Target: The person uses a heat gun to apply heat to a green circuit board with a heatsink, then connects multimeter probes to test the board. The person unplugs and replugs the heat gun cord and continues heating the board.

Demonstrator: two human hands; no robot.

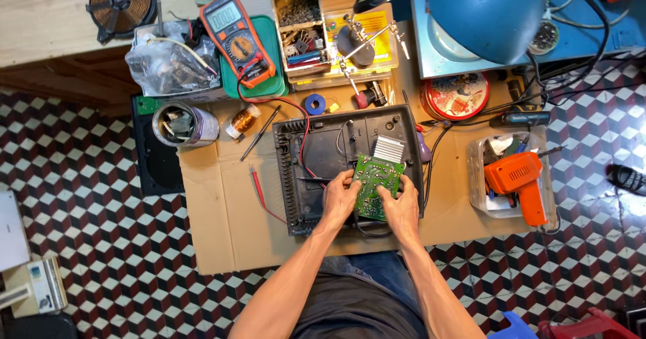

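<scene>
Spreading across the middle of the view: a sheet of brown cardboard (222,211) laid over a chequered floor (81,197). Resting on its centre, a black plastic housing (303,177), open side up, with a ribbed silver heatsink (388,149) near its far right corner. Hanging over the upper right, a blue lamp shade (488,12). Lying in a clear tray (479,177) at the right edge of the cardboard, an orange soldering gun (521,181). Sitting at upper left on a green lid, an orange-cased multimeter (235,37), with red leads trailing down toward the housing. Standing just left of the housing, a metal can (182,125); beside that, a small copper-wire spool (243,120).

Held over the right half of the housing, just below the heatsink: a green circuit board (377,185). Gripping its left edge, the left hand (341,201), fingers curled onto the board. Clasping its lower right side, the right hand (402,208), thumb on the board's face.
</scene>
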